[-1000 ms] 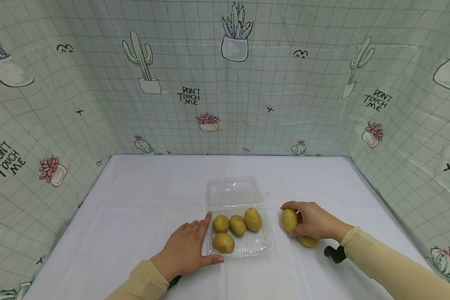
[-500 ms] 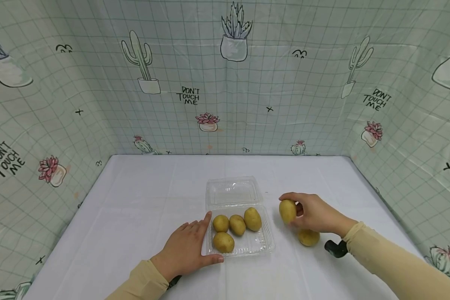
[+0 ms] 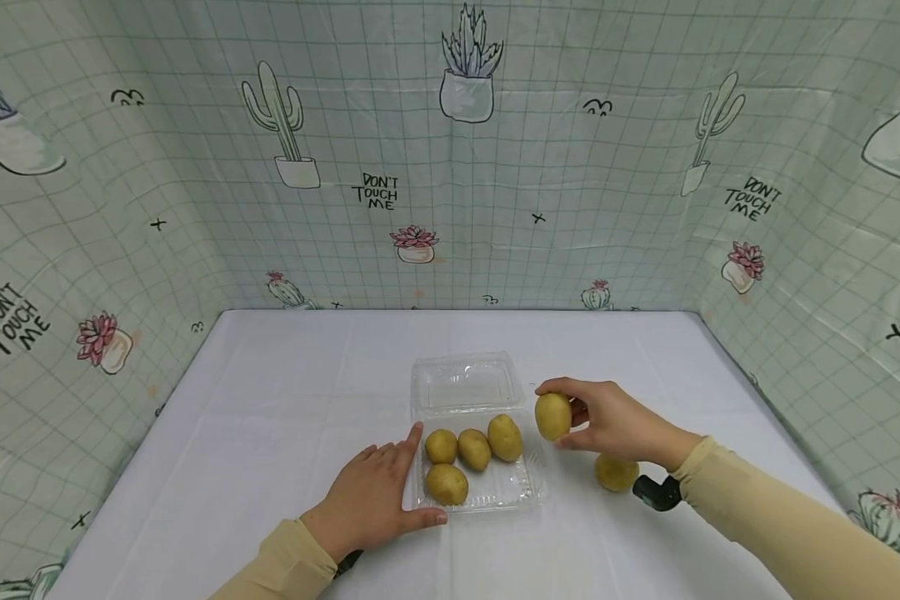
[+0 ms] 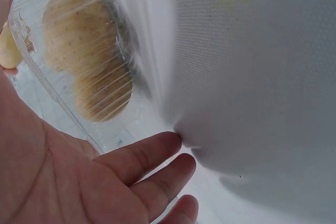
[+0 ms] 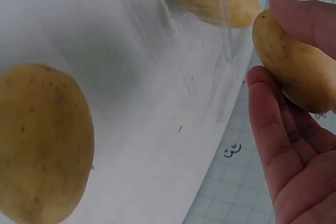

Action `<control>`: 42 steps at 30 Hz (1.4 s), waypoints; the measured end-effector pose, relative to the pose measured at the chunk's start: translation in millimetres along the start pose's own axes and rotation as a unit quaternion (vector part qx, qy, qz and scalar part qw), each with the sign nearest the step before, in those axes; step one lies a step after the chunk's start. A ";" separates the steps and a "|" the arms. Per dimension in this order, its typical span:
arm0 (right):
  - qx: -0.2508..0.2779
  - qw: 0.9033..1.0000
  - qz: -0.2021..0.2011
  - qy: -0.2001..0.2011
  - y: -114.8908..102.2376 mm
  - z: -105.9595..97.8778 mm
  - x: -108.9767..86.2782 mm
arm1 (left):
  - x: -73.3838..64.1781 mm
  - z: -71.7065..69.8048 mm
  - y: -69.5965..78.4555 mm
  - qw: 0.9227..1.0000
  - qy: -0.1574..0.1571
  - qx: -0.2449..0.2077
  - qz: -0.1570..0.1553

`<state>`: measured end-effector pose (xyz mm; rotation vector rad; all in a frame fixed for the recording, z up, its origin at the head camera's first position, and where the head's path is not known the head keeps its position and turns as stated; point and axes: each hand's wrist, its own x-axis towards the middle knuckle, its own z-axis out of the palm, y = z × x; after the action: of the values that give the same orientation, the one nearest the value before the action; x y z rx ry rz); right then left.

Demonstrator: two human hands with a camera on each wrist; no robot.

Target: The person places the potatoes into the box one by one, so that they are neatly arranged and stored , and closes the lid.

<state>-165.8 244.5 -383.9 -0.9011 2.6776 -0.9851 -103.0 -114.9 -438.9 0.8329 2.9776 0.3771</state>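
Fingers [image 5: 265,103] and thumb of the right hand [image 3: 618,421] pinch one potato [image 3: 552,417] between them, and we see it just off the right side of the clear plastic container [image 3: 506,493], near the hinge end and outside the rim. A second ago we had that potato farther right and nearer to us, close against the loose potato [image 3: 617,474]; now the two stand apart. The loose potato has stayed in its place on the white table [image 3: 307,367], and we find its upper edge covered by the right hand, with the black wrist device [image 3: 656,493] just beside it.

On the other side, we see the left hand [image 3: 371,500] as it was: index finger and thumb spread wide around the container's near left corner, the index finger along the left edge. How firmly it presses we cannot tell. Its remaining fingers, in the left wrist view, lie extended with slight gaps between them.

Four potatoes [image 3: 446,485] sit inside the container exactly as earlier, three in a row toward the hinge and one nearer to us at the left. We see the lid [image 3: 465,386] laid back, unchanged.
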 end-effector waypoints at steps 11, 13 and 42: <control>0.015 0.999 -0.038 -0.028 -11.6 11.9 10.9 | 0.3 1.2 -1.1 1.000 0.006 0.005 0.004; 0.023 0.998 -0.045 -0.034 -14.9 14.4 13.6 | 0.5 1.2 -1.2 1.000 0.007 0.005 0.003; -0.018 0.991 -0.068 -0.110 -40.2 54.0 30.3 | -0.1 1.6 -2.0 1.000 0.002 -0.001 0.002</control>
<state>-152.9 173.3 -398.3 -1.1398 2.4856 -0.8106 -103.8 -116.2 -440.8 0.8390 2.9784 0.3824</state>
